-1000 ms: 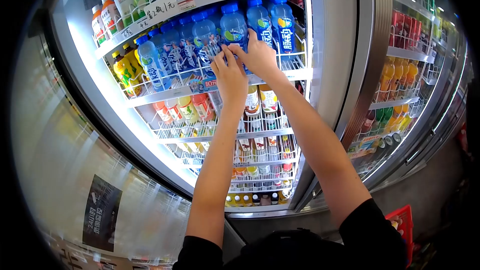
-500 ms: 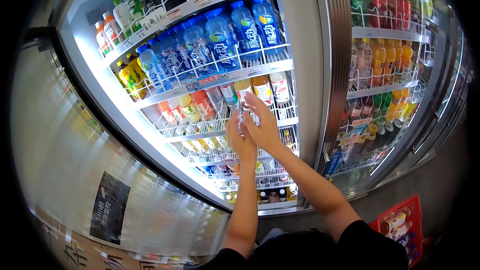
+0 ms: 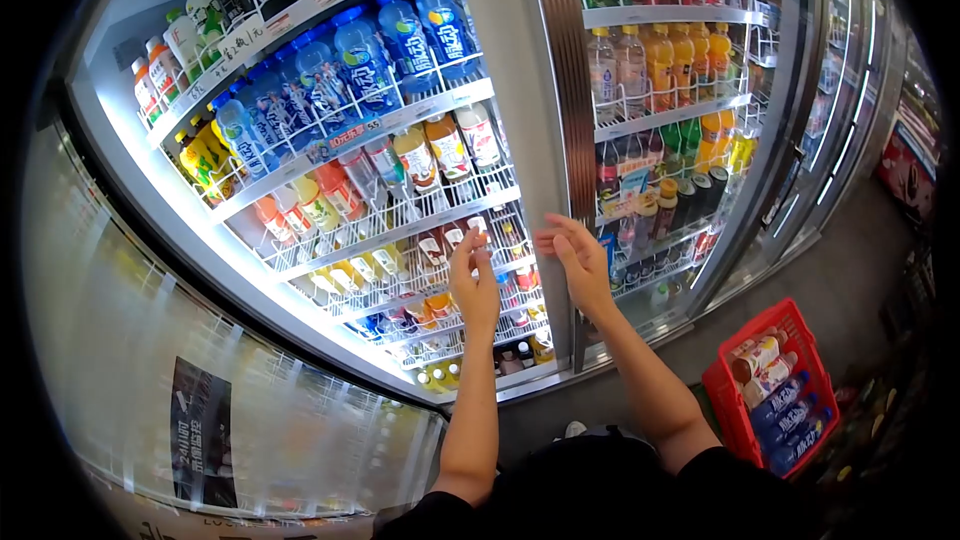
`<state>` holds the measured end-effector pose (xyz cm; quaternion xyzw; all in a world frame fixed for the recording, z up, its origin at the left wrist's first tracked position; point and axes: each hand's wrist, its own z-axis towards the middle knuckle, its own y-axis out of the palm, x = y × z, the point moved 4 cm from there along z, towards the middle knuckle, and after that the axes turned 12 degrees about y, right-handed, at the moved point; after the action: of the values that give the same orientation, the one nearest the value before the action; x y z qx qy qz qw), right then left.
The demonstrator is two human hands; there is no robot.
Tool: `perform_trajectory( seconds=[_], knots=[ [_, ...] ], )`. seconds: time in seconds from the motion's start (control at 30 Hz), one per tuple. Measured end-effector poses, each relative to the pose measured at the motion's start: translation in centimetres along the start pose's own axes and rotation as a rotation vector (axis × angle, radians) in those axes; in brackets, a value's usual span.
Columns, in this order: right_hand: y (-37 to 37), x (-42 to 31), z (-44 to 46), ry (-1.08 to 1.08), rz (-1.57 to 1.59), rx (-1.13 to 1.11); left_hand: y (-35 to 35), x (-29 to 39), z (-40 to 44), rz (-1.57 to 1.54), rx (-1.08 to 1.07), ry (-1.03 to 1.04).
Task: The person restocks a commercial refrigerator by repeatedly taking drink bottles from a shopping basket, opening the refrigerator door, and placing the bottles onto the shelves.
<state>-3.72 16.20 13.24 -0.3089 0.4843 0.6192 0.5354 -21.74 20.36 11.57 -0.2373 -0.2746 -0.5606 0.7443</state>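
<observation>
My left hand [image 3: 474,280] is raised before the open fridge's lower shelves, fingers a little bent and apart, with nothing visible in it. My right hand [image 3: 580,262] is held up by the fridge's door post [image 3: 520,90], its fingers stretched toward the left and nothing in them. A gap separates the two hands. Behind and above them, a shelf holds juice bottles with pale and orange labels [image 3: 415,155]. One shelf higher stand several blue drink bottles [image 3: 360,55].
The open glass door [image 3: 110,290] swings out at the left. A closed fridge section with orange drink bottles [image 3: 660,60] is on the right. On the floor at right sits a red basket [image 3: 715,390] holding several bottles, including blue ones [image 3: 785,415].
My hands have come apart, the right one moving rightward away from the left. The view has turned right, so more of the red basket shows.
</observation>
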Motion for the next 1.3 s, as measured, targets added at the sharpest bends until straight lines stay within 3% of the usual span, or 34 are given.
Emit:
perform_trajectory(
  seconds=[0.23, 0.47, 0.53, 0.73, 1.03, 1.13, 1.3],
  knots=[
    [-4.1, -0.3, -7.4, 0.056, -0.035, 0.155, 0.0, 3.6, -6.4, -0.216, -0.229, -0.143],
    [-7.6, 4.2, -19.0, 0.225, -0.041, 0.304, 1.2, 2.8, -18.6, -0.366, -0.410, -0.406],
    [-8.7, 2.6, -21.8, 0.244, -0.110, 0.355, 1.7, 4.2, -21.4, -0.361, -0.492, -0.519],
    [-15.3, 0.1, -27.5, 0.218, -0.218, 0.610, 4.6, 6.3, -26.6, -0.412, -0.763, -0.506],
    [-25.7, -4.2, -37.4, 0.302, -0.353, 0.925, 12.2, 11.2, -30.5, -0.461, -0.994, -0.459],
    [-29.6, -6.7, -40.6, 0.216, -0.395, 1.056, 16.2, 13.3, -32.4, -0.518, -1.035, -0.464],
    [-38.2, -10.0, -47.9, 0.247, -0.683, 1.328, 22.5, 18.5, -36.2, -0.604, -1.141, -0.323]
  ],
)
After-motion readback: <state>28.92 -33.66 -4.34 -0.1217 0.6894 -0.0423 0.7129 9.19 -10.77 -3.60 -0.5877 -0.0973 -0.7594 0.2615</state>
